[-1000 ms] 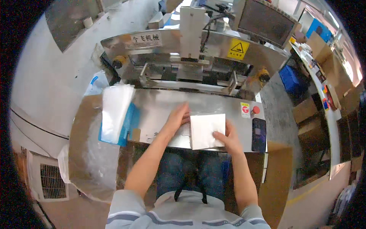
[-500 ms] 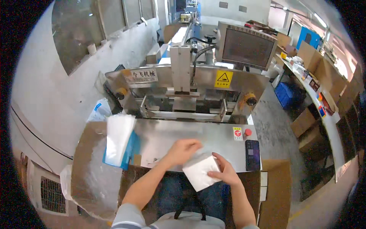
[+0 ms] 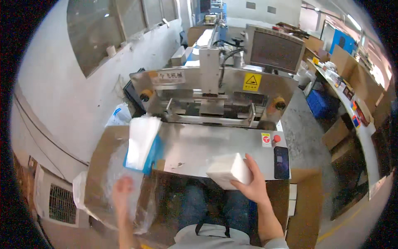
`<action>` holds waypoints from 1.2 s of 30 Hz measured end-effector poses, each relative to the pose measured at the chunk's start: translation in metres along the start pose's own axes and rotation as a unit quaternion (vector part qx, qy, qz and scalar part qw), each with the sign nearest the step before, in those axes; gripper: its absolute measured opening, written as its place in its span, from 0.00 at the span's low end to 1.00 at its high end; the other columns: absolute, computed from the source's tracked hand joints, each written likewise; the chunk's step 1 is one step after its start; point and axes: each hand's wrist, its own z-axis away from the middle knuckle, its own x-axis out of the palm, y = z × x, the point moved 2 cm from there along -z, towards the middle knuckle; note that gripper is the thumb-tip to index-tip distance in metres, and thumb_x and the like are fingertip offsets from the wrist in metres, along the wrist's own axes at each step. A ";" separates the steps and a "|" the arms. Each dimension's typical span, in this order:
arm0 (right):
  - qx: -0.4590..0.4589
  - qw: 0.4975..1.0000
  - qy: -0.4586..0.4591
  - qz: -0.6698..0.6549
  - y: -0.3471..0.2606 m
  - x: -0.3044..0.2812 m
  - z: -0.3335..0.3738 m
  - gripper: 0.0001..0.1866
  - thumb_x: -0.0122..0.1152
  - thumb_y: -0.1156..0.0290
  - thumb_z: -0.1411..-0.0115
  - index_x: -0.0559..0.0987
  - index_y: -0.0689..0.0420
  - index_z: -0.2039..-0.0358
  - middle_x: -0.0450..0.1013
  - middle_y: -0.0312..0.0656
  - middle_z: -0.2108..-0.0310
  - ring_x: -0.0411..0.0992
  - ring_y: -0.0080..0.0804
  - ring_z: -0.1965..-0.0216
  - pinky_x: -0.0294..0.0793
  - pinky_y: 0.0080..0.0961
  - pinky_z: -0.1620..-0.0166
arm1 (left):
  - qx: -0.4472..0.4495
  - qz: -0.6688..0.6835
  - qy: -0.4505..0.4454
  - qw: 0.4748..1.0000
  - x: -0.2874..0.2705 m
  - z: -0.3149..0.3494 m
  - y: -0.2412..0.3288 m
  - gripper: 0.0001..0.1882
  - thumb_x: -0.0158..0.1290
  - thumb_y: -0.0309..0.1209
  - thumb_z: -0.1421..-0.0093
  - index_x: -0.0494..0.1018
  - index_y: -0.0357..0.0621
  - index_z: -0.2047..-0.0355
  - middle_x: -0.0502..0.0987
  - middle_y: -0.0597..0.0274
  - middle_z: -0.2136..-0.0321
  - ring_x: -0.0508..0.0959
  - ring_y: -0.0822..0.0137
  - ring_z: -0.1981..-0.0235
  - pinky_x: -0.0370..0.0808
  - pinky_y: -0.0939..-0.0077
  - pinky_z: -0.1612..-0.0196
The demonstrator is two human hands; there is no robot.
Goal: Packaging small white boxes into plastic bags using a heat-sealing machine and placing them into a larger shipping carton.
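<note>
Right hand: thumb at near face, fingers around right end, gripping white block-shaped packet, tilted above front edge of steel worktop. Left hand blurred over clear plastic film in cardboard box; cannot tell if its fingers are closed. Good handling, I judge: broad, light hold, corners kept square. Versus half a second ago: left hand has gone from beside packet to box; packet now shows its thickness.
</note>
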 end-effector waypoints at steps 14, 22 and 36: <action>-0.076 0.994 0.063 0.051 -0.027 -0.014 0.069 0.21 0.60 0.84 0.47 0.76 0.64 0.50 0.74 0.48 0.50 0.73 0.41 0.46 0.71 0.33 0.44 | -0.160 0.369 -0.459 0.792 0.271 0.048 0.058 0.54 0.60 0.29 0.49 0.37 0.30 0.30 0.62 0.46 0.38 0.66 0.57 0.38 0.63 0.65 0.36; 0.294 0.856 0.095 -0.415 0.049 -0.045 0.104 0.37 0.72 0.69 0.45 0.64 0.60 0.38 0.71 0.43 0.46 0.70 0.31 0.46 0.70 0.32 0.42 | -0.103 0.177 -0.643 0.738 0.322 0.104 0.087 0.54 0.62 0.28 0.49 0.41 0.43 0.27 0.63 0.47 0.37 0.63 0.59 0.36 0.59 0.64 0.34; 0.389 0.686 0.579 -0.205 0.266 -0.221 0.375 0.36 0.76 0.64 0.49 0.70 0.65 0.44 0.75 0.49 0.51 0.76 0.39 0.53 0.75 0.35 0.48 | 0.478 -0.389 -0.210 0.759 0.356 0.038 -0.003 0.28 0.47 0.44 0.32 0.65 0.38 0.39 0.62 0.40 0.37 0.64 0.41 0.37 0.61 0.51 0.36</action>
